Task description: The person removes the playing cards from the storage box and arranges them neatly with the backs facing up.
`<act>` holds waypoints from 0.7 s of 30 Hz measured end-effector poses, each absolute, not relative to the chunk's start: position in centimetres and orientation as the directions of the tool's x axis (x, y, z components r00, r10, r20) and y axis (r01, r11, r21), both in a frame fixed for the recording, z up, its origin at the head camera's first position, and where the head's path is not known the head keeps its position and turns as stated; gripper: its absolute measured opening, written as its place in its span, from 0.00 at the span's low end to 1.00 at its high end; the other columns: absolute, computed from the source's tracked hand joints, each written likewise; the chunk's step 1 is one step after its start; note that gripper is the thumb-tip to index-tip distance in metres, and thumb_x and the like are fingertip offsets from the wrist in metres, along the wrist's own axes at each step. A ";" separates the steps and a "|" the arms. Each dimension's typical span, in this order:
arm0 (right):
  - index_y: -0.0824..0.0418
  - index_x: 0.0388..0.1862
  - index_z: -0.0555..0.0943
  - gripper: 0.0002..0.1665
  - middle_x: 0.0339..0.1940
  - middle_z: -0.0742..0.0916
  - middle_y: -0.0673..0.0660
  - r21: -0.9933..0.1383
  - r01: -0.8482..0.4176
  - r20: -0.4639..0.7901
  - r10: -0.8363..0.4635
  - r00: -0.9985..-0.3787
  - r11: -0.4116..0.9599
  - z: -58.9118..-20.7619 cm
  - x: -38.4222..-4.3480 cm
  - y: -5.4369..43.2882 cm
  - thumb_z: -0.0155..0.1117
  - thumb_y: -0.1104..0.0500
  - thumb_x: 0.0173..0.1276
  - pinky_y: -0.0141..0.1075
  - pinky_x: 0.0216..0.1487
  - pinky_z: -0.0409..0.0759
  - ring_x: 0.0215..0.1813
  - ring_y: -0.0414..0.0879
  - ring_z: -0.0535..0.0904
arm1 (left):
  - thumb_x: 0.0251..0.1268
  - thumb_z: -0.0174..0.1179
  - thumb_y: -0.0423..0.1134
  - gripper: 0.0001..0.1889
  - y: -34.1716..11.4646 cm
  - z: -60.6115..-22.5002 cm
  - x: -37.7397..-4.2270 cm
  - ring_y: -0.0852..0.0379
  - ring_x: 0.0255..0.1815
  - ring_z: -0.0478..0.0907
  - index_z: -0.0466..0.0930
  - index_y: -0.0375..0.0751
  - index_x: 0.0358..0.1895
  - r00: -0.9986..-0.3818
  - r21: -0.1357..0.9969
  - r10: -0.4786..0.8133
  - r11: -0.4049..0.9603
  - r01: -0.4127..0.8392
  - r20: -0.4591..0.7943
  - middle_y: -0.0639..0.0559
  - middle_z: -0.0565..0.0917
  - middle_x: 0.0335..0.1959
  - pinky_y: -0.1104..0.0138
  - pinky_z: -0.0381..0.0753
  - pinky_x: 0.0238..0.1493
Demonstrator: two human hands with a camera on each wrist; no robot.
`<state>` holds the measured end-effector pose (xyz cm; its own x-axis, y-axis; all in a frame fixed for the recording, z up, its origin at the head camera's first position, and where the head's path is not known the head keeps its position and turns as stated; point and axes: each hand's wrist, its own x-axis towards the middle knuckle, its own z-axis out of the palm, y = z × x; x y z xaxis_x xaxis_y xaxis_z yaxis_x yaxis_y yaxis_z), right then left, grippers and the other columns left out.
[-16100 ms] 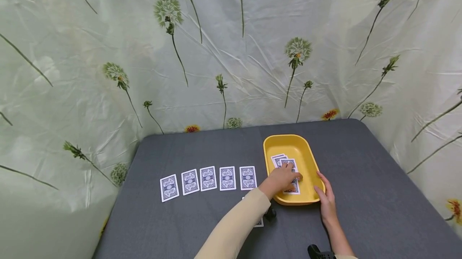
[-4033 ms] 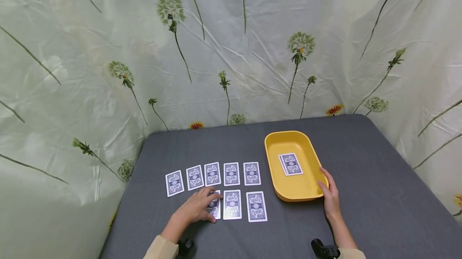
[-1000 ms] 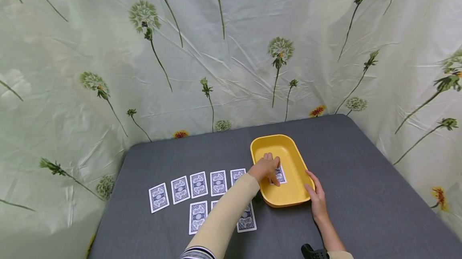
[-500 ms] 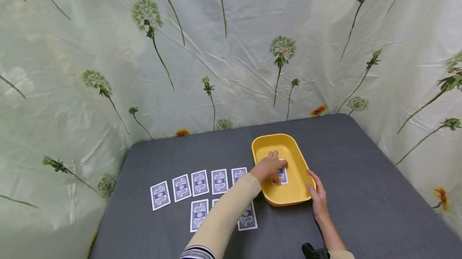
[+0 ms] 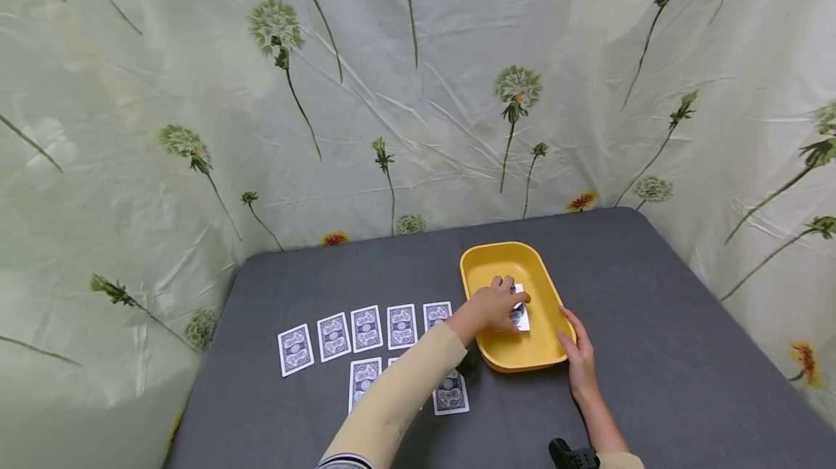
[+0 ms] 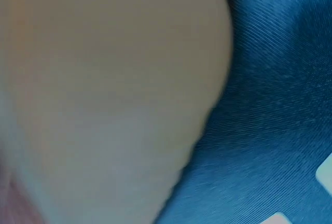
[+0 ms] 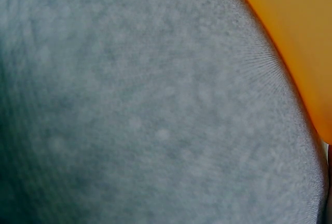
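In the head view, my left hand (image 5: 496, 307) reaches into the yellow tray (image 5: 503, 263) and pinches a playing card (image 5: 521, 318) there, fingers toward its far end and thumb toward its near end. The card shows a patterned back, and its left part is hidden under the hand. My right hand (image 5: 581, 361) grips the near right side of the tray, with the thumb at the rim and fingers along the outside. A blurred beige shape fills much of the left wrist view. The tray's edge (image 7: 290, 32) crosses the upper right of the right wrist view.
Left of the tray, a row of several face-down cards (image 5: 296, 350) lies on the dark grey tablecloth (image 5: 607, 266). A second row nearer to me, with a card (image 5: 451, 393) at its right end, is partly hidden by my left sleeve (image 5: 398, 389). A floral curtain (image 5: 451, 149) hangs behind.
Since four seconds ago, my left hand has left the front row of cards and entered the tray. Over the last second the pinched card has shifted slightly right. The right hand keeps its grip.
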<state>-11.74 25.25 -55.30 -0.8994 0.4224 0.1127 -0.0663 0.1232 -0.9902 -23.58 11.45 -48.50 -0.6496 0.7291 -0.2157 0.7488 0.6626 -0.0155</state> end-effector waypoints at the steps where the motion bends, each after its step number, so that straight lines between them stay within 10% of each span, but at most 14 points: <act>1: 0.67 0.64 0.63 0.24 0.54 0.69 0.30 -0.990 -0.073 0.119 0.425 -0.897 0.123 -55.3 -11.7 25.3 0.46 0.66 0.69 0.14 0.54 0.56 0.58 0.21 0.59 | 0.47 0.59 0.66 0.34 11.3 -48.2 -23.4 0.57 0.57 0.62 0.63 0.69 0.61 -0.644 -0.006 0.738 0.657 0.754 -0.200 0.54 0.63 0.61 0.70 0.75 0.48; 10: 0.65 0.64 0.63 0.25 0.56 0.69 0.32 -0.990 -0.064 0.110 0.423 -0.900 0.122 -55.0 -11.7 25.3 0.46 0.62 0.69 0.13 0.54 0.56 0.59 0.22 0.58 | 0.47 0.61 0.64 0.39 6.3 -44.7 -21.8 0.51 0.67 0.58 0.59 0.65 0.66 -0.657 0.118 0.752 0.657 0.745 -0.043 0.48 0.59 0.68 0.60 0.72 0.57; 21: 0.61 0.65 0.64 0.25 0.58 0.69 0.34 -0.994 -0.019 0.065 0.442 -0.895 0.108 -55.2 -11.7 25.1 0.45 0.62 0.69 0.12 0.54 0.57 0.58 0.23 0.59 | 0.41 0.70 0.53 0.52 -7.0 -44.1 -16.7 0.45 0.66 0.58 0.50 0.42 0.70 -0.847 0.376 0.513 0.765 0.524 0.138 0.42 0.60 0.65 0.54 0.70 0.58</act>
